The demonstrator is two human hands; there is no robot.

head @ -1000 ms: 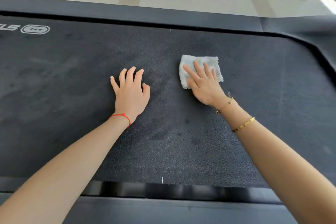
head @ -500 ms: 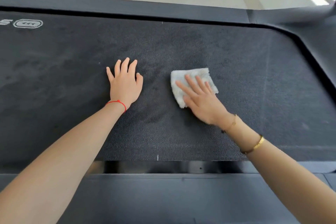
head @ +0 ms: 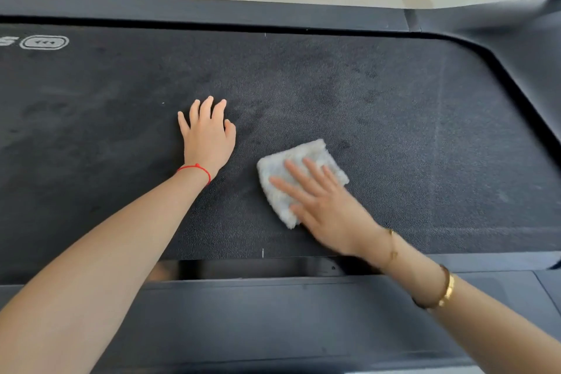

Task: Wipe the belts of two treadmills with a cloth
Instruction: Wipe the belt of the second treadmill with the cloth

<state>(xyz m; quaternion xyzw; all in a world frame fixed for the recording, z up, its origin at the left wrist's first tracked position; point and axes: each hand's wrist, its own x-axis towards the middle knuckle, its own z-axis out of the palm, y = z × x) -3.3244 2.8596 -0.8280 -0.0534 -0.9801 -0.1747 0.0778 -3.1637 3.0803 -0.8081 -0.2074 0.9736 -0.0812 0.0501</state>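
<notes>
Fingers (head: 315,171) of our right hand (head: 329,206) lie straight and slightly spread, pressing the cloth (head: 299,171) flat onto the belt (head: 409,136).

We see the cloth as a folded pale pad near the belt's front edge — its long axis runs on a diagonal, one corner pointing up and right toward the far side rail (head: 212,10), the opposite corner toward us beside the thumb. Our left hand (head: 208,136) rests palm-down on the belt just left of the cloth, fingers straight and close together, holding nothing. A red string (head: 197,167) circles that wrist — gold bracelets (head: 446,290) ring the right one, which is blurred. A white logo (head: 44,42) marks the belt's far left.
</notes>
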